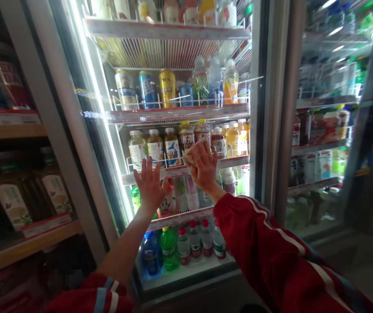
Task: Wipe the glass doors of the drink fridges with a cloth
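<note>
A lit drinks fridge with a glass door [258, 130] stands in front of me, its shelves full of bottles and cans. My left hand [149, 184] lies flat against the glass, fingers spread, in front of the shelf of pale tea bottles [147, 148]. My right hand [202, 167] presses a small crumpled cloth or tissue [189, 157] against the glass, fingers curled over it. Both arms wear red sleeves with white stripes.
A wooden shelf unit [26, 237] with dark bottles stands at the left. A second fridge door [330, 130] is at the right. Coloured bottles [186, 245] line the bottom shelf; cans [147, 89] sit higher up.
</note>
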{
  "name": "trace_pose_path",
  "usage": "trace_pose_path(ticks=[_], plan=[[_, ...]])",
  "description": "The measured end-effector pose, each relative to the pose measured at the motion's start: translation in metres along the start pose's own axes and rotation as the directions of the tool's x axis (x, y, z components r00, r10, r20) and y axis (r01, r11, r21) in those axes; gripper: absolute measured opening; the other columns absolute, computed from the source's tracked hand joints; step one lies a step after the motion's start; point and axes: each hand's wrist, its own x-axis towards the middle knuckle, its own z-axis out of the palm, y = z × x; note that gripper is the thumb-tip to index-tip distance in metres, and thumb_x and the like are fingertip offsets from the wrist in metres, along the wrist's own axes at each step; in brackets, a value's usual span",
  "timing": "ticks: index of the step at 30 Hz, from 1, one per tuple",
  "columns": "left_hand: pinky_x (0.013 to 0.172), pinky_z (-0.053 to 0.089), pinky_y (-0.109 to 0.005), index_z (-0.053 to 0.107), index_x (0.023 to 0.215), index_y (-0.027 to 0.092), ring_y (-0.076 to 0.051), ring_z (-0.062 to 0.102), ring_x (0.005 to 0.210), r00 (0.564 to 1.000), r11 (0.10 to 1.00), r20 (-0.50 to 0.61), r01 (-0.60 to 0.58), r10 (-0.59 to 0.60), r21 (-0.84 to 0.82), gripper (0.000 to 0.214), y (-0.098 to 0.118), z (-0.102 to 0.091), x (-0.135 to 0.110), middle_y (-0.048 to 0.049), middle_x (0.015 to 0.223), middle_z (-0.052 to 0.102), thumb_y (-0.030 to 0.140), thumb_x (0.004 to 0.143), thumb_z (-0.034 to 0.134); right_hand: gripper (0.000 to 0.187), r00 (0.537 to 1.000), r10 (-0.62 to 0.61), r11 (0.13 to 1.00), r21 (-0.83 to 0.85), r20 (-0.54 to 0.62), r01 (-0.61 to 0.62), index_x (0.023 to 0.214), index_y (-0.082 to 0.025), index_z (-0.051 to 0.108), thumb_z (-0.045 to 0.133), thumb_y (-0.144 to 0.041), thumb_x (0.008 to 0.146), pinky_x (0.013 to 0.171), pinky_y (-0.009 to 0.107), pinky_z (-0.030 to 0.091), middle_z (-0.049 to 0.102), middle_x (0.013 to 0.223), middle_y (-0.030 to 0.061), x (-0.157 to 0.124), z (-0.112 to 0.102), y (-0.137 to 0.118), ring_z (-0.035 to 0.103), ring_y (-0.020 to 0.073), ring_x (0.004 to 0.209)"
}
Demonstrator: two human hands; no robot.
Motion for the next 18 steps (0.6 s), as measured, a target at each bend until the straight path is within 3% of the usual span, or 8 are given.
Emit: trace_pose_path(ticks=[4,9,11,18], plan=[[0.114,0.006,-0.047,0.046,0.131,0.020,-0.025,0.022,0.139,0.998,0.999,0.046,-0.039,0.039,0.001,0.048,-0.010,-0.009,-0.003,-0.0122,0.146,0.035,0.033,0.085,0.050,0.040,0.994,-0.100,0.995,0.007,0.046,0.100,0.125,-0.023,0.052,0.044,-0.023,0.085,0.113,0.051,0.013,0.042,0.142,0.0061,-0.001,0.002,-0.013,0.023,0.0224,0.139],[0.113,0.008,-0.049,0.046,0.131,0.019,-0.027,0.020,0.140,1.000,0.998,0.015,0.018,-0.019,0.061,0.049,-0.027,-0.021,-0.007,-0.0146,0.147,0.031,0.035,0.085,0.051,0.044,0.993,0.108,0.992,-0.057,-0.051,-0.111,0.131,-0.020,0.046,0.041,-0.025,0.087,0.111,0.053,0.016,0.037,0.145,0.0093,0.006,-0.002,0.015,0.023,0.0249,0.139],[0.112,0.008,-0.049,0.046,0.131,0.018,-0.028,0.020,0.140,0.999,0.997,0.019,0.035,-0.037,0.066,0.049,-0.029,-0.022,-0.008,-0.0153,0.147,0.031,0.036,0.086,0.050,0.046,0.989,0.137,0.988,-0.070,-0.051,-0.140,0.133,-0.019,0.045,0.040,-0.025,0.088,0.111,0.052,0.017,0.035,0.146,0.0097,0.009,-0.002,0.013,0.021,0.0256,0.140],[0.112,0.008,-0.051,0.042,0.133,0.019,-0.028,0.019,0.140,0.998,0.998,0.047,0.043,-0.044,0.040,0.051,-0.031,-0.026,-0.009,-0.0146,0.148,0.029,0.035,0.085,0.050,0.045,0.994,-0.061,0.997,0.044,0.090,0.057,0.131,-0.023,0.047,0.048,-0.022,0.085,0.115,0.051,0.007,0.037,0.146,0.0052,0.006,0.017,-0.057,0.015,0.0232,0.142]])
